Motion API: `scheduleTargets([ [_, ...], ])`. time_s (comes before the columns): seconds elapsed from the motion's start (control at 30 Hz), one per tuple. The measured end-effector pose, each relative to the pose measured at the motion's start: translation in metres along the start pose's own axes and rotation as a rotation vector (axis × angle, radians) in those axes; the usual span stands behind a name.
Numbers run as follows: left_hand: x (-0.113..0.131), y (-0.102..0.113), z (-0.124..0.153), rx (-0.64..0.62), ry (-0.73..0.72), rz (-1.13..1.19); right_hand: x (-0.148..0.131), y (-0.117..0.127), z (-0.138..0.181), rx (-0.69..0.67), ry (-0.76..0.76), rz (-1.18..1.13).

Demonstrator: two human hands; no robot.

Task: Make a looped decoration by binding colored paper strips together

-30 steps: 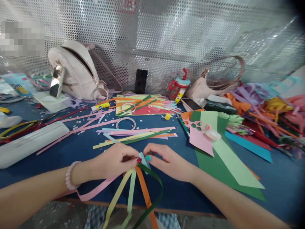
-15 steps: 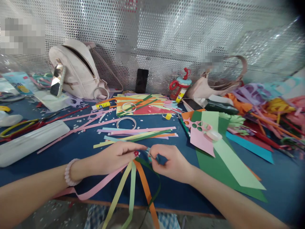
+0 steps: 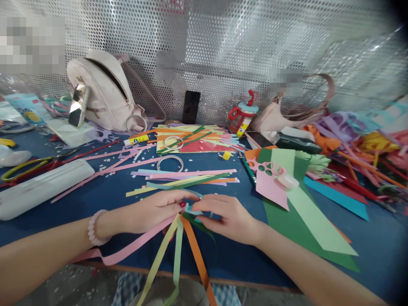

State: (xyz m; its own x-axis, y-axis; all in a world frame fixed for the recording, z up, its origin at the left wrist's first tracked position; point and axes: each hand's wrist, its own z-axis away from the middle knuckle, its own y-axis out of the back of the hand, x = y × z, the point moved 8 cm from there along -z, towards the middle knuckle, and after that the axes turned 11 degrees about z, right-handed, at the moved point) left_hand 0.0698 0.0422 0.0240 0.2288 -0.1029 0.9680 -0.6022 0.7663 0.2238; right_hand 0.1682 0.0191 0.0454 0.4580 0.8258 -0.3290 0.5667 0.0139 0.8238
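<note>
My left hand (image 3: 156, 212), with a beaded bracelet at the wrist, is closed in a pinch on the gathered ends of several paper strips. From under its fingertips hang a pink strip (image 3: 127, 250), a yellow strip (image 3: 159, 261), a light green strip (image 3: 178, 250) and an orange strip (image 3: 196, 255). My right hand (image 3: 228, 216) faces it, thumb and fingers closed on a short piece of light blue paper strip (image 3: 192, 210) beside the left thumb. A dark green strip (image 3: 204, 229) curves below the right fingers. What the left fingers cover underneath is hidden.
Loose paper strips (image 3: 191, 175) and a silver ring (image 3: 170, 163) lie beyond my hands. Green paper sheets (image 3: 277, 212) are to the right. Left are a white case (image 3: 47, 187), scissors (image 3: 28, 168) and a glue stick (image 3: 136, 140). A backpack (image 3: 98, 93) stands behind.
My right hand has gone from a curled grip to straighter fingers holding the light blue strip. The dark green strip no longer hangs down to the table edge. My left hand stays almost in place.
</note>
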Motion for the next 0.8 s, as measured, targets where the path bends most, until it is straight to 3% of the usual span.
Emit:
scheduleTargets([
  [0.8,-0.006,-0.0026,0.0006,-0.037,0.052,0.032,-0.0028,-0.0034,-0.001,-0.072,0.042,-0.066],
])
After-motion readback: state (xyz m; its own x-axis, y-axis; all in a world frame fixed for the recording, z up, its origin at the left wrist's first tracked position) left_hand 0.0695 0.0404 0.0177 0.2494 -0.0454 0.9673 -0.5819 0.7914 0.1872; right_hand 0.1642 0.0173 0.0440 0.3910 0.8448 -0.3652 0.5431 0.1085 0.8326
